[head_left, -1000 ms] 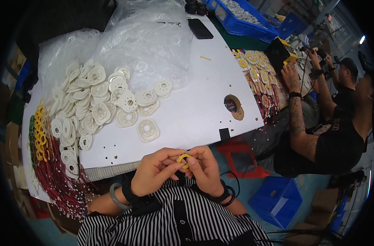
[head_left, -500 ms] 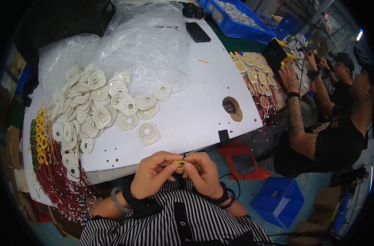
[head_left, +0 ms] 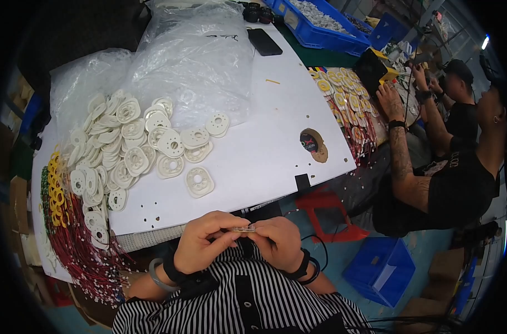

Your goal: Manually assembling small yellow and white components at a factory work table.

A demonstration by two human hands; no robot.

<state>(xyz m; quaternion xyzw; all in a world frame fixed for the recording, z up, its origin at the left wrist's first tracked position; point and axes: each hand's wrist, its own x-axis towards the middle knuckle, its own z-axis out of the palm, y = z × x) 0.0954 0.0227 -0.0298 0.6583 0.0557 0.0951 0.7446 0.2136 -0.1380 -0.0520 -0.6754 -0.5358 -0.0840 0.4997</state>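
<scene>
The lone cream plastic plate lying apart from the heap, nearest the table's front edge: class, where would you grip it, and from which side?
Probably best taken by its rim. The cream plate lies flat on the white table, apart from the heap, with bare surface on its right and front. Coming from the front edge, the right hand could pinch its near rim; the centre hole looks too small for fingers.
</scene>
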